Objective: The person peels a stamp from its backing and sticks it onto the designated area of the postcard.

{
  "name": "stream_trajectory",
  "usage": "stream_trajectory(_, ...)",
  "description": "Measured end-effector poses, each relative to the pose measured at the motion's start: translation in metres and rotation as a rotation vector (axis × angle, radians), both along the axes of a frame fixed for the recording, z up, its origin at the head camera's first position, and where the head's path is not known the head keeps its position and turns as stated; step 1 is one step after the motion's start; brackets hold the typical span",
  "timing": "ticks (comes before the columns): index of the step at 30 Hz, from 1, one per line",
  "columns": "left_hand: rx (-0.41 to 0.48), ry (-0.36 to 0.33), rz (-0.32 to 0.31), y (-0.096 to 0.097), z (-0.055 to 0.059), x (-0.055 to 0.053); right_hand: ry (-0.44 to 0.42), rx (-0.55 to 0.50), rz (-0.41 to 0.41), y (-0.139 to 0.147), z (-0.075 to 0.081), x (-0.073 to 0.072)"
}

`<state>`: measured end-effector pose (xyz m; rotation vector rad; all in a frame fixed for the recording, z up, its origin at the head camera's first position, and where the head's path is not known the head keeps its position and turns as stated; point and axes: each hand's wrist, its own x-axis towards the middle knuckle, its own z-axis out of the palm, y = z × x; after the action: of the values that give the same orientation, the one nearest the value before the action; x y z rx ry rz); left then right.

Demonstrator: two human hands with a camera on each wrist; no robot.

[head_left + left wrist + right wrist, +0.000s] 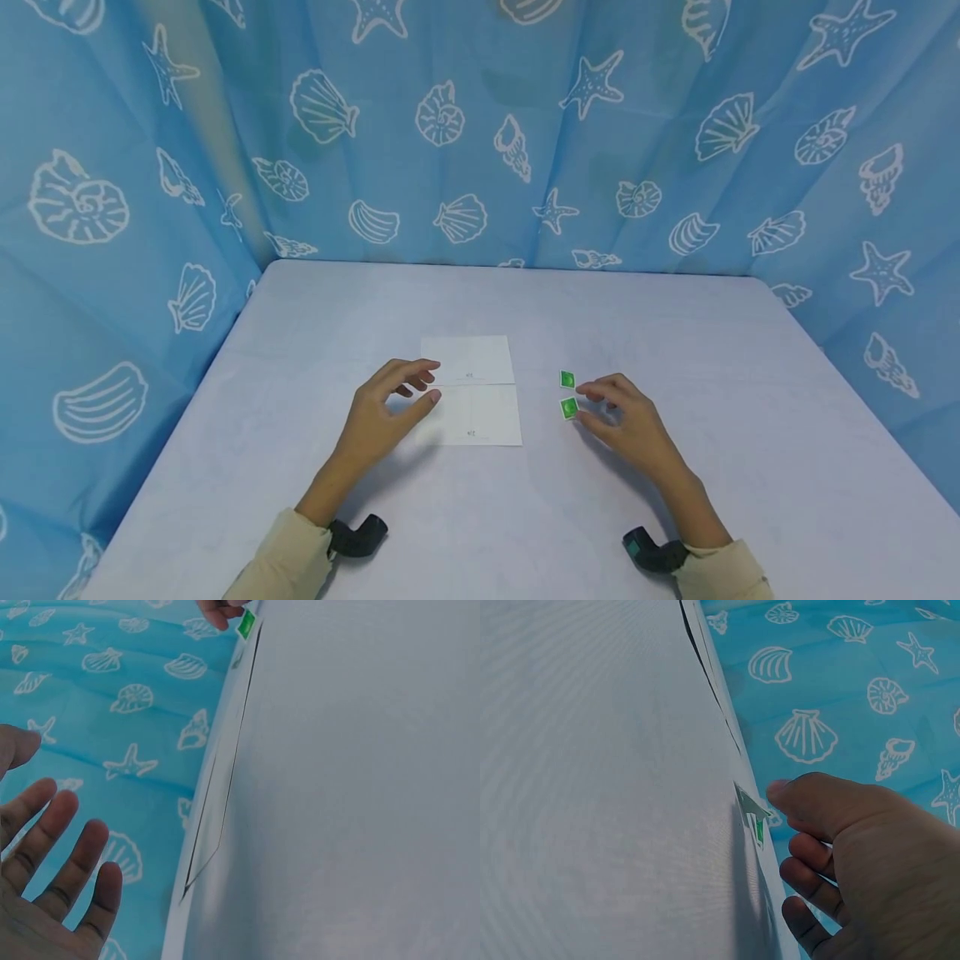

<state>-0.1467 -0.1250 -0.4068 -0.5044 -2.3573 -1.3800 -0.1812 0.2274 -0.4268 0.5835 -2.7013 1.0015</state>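
Two small green cards with white borders, a far card (pixel 567 379) and a near card (pixel 569 408), are on the table to the right of the paper. My right hand (pixel 626 421) is beside them, thumb and forefinger apart at their right edges. The right wrist view shows that hand's fingers loosely bent, with nothing between them. Two white sheets, the far one (pixel 467 354) and the near one (pixel 487 412), lie edge to edge, each with a small printed mark. Over their left side hovers my left hand (pixel 382 412), fingers spread and holding nothing.
A white-covered table (pixel 315 321) spreads beneath both hands. Behind it and along its sides hangs a blue curtain (pixel 480 100) printed with shells and starfish. Black wrist cameras, the left camera (pixel 358 536) and the right camera (pixel 654 552), jut inward from the sleeves.
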Motion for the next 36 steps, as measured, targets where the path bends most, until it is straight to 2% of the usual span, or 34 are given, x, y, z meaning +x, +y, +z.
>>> stream_trajectory(10,0.003,-0.003,-0.012,0.0021,-0.0005,0.0002,-0.086,0.038,-0.010,-0.0012,-0.0014,-0.0002)
stream_trajectory(17,-0.005,-0.006,-0.021,0.0045,-0.0002,0.0011,-0.096,0.052,0.007,-0.0005,-0.0038,-0.0013)
stream_trajectory(25,-0.014,-0.021,-0.021,0.0068,-0.0033,0.0018,-0.076,0.052,0.015,-0.0001,-0.0033,0.0009)
stream_trajectory(36,-0.029,-0.037,-0.021,0.0071,-0.0060,0.0009,0.040,0.049,0.068,-0.0017,0.0008,0.0020)
